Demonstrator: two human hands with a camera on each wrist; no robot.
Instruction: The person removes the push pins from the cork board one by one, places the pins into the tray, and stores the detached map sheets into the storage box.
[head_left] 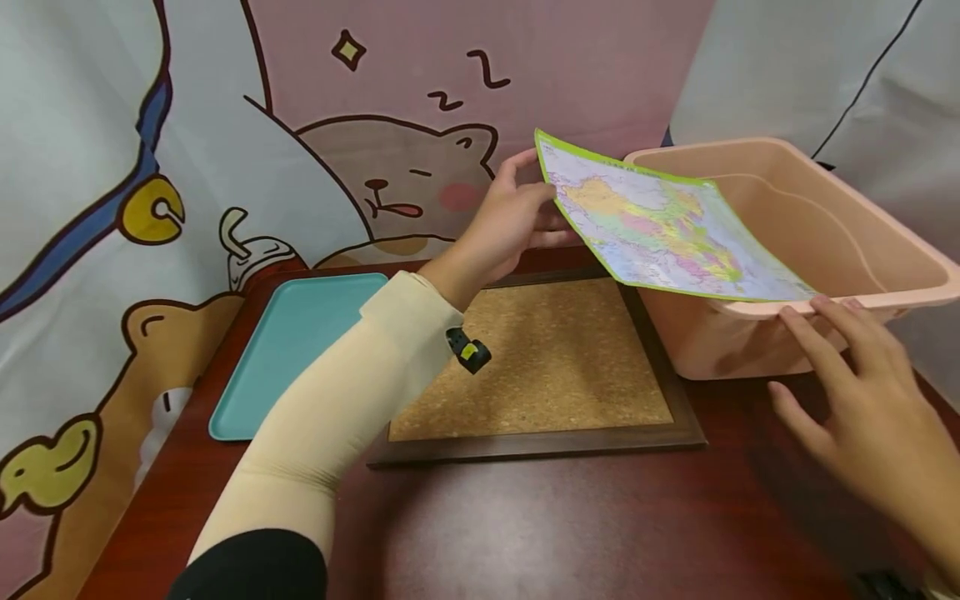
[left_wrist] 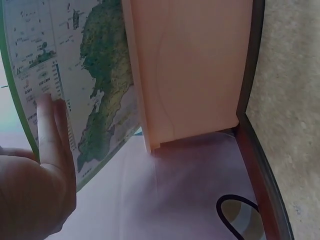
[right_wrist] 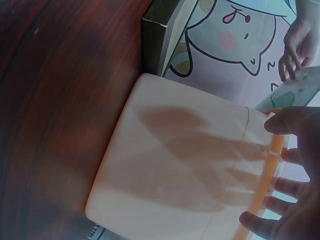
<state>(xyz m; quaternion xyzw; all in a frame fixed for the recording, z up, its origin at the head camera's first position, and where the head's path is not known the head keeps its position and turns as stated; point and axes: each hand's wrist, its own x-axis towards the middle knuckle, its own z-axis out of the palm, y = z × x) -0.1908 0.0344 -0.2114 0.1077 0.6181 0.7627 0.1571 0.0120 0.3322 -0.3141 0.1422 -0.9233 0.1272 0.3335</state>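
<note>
Pinching far corner of map sheet (head_left: 660, 237) with left hand (head_left: 506, 225), fingers curled round its edge; sheet tilted over near rim of pink bin (head_left: 862, 300), resting on it. Right hand (head_left: 862, 400) spread loose, fingertips at the rim just under sheet's near edge, gripping nothing. Sheet apparently neither in the bin nor flat on cork board (head_left: 540, 367) left of the bin. Teal tray (head_left: 300, 350) further left. Bin floor partly hidden by sheet; map print illegible.

A staged tabletop set: cartoon backdrop cloth (head_left: 225, 125) behind a wooden table (head_left: 562, 525).
</note>
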